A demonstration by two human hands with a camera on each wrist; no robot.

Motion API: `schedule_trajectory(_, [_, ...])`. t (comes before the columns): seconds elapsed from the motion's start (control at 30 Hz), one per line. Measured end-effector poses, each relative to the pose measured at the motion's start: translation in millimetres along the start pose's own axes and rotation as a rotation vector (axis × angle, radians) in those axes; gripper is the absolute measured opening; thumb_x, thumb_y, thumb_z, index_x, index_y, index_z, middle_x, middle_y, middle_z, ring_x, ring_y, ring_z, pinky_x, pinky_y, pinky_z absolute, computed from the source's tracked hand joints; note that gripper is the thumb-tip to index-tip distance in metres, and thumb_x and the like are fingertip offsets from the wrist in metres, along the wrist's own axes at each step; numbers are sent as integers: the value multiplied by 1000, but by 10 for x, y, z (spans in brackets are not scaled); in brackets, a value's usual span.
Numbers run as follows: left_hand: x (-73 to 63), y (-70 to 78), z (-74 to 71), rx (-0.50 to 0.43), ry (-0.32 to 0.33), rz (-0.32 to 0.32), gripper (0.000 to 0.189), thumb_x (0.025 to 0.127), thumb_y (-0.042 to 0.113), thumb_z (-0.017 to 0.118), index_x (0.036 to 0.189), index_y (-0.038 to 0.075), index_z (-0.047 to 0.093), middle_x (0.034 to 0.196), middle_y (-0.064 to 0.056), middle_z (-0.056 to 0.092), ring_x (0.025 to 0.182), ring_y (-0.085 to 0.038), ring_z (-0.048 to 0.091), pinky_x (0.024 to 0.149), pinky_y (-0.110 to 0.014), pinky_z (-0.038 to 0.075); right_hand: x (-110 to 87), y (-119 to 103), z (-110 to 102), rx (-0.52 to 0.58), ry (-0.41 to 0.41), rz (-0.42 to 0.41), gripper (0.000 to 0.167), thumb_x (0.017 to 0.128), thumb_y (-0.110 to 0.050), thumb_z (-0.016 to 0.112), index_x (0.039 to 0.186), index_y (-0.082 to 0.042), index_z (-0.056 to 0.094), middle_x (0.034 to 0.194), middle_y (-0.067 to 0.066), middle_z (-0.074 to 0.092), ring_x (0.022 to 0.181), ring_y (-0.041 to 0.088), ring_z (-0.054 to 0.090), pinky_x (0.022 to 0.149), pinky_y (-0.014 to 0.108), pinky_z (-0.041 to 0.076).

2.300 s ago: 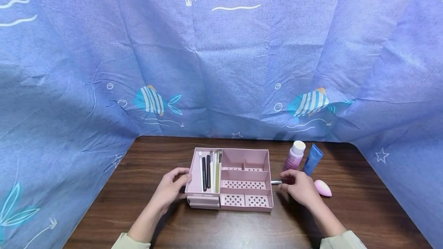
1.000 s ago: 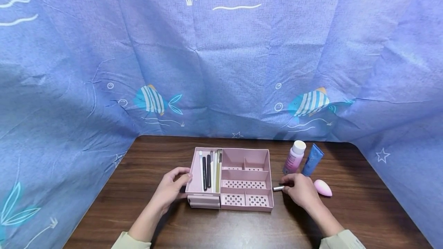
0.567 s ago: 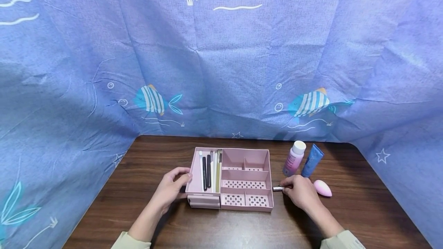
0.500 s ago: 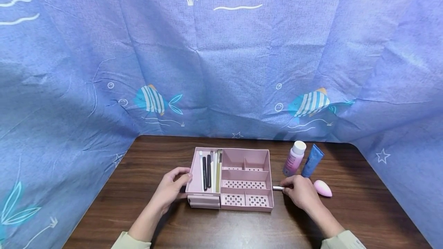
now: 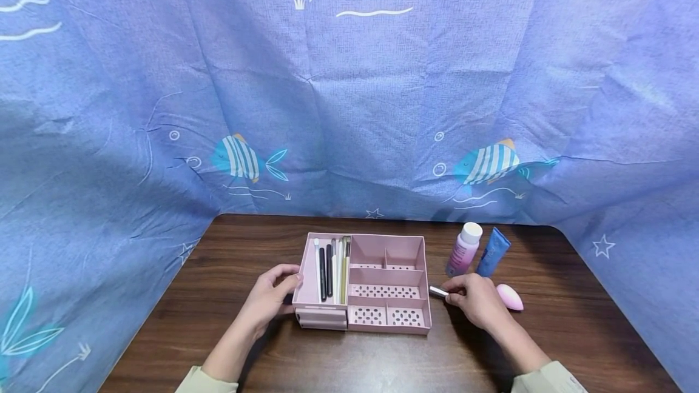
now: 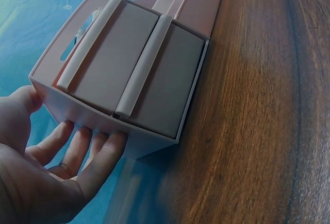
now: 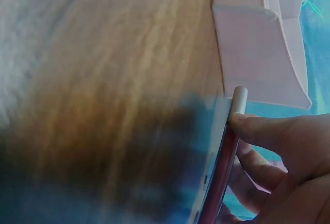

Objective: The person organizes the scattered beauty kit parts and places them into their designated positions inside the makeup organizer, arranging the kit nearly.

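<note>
A pink desk organizer stands on the table, several brushes and pens upright in its left compartment. My left hand touches its left side; in the left wrist view the thumb is at the upper corner and the bent fingertips rest on the side wall beside two drawers. Just right of the organizer, my right hand pinches a slim lip gloss tube between thumb and fingers. The right wrist view shows its silver end and dark red body, partly covered by the hand.
Behind my right hand stand a pink bottle with a white cap and a blue squeeze tube. A pink makeup sponge lies to its right. A blue fish-print cloth hangs behind the wooden table.
My right hand has turned the lip gloss tube, whose silver end now slants up towards the organizer. Earlier that end shifted slightly nearer to me. The left hand and organizer stay put.
</note>
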State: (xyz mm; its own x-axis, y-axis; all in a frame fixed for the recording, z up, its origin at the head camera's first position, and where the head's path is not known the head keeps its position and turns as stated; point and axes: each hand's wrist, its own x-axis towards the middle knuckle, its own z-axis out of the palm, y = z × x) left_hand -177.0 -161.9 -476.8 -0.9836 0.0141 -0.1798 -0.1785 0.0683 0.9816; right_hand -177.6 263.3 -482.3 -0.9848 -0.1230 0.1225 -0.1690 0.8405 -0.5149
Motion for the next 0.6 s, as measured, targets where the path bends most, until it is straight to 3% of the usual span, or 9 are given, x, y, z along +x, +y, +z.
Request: schedule_trajectory(0.6, [7, -9, -2, -13, -4, 5, 36, 98, 18, 66, 130, 1, 62, 108, -13, 63, 94, -21, 66, 73, -45, 65, 46, -177, -271, -5, 32, -78, 17, 81, -8, 84, 96, -15, 82, 79, -7, 73, 67, 6, 56, 60, 26, 48])
